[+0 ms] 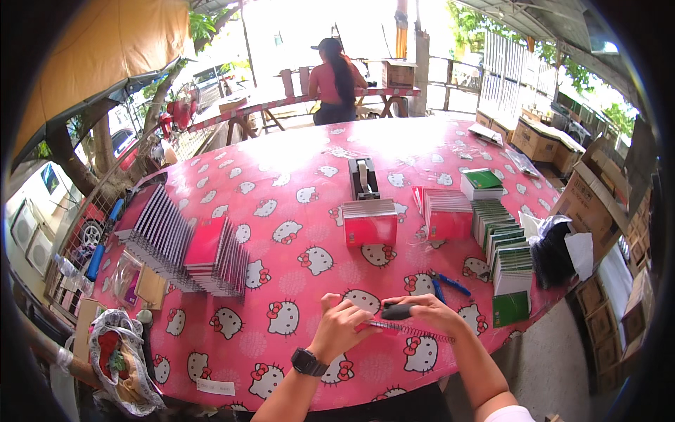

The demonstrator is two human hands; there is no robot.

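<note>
My left hand (337, 327) is closed on a small red notebook (363, 326), seen nearly edge-on above the near part of the table. A thin dark spiral binding coil (422, 333) runs along its edge and sticks out to the right, beneath my right forearm. Just beside the notebook, my right hand (430, 314) grips a black rounded handheld object (398, 311) whose exact kind I cannot make out. Blue-handled pliers (450, 283) lie beyond my right hand. Farther off stand a stack of red notebooks (370, 224) and a black tape dispenser (363, 178).
A pink cat-patterned cloth covers the table (274, 352). Spiral-bound notebooks (158, 228) pile up at left; green notebooks (511, 271) line the right, near black plastic (552, 257). Cardboard boxes (590, 200) stand beyond the right edge. Another person (336, 81) is at a far table.
</note>
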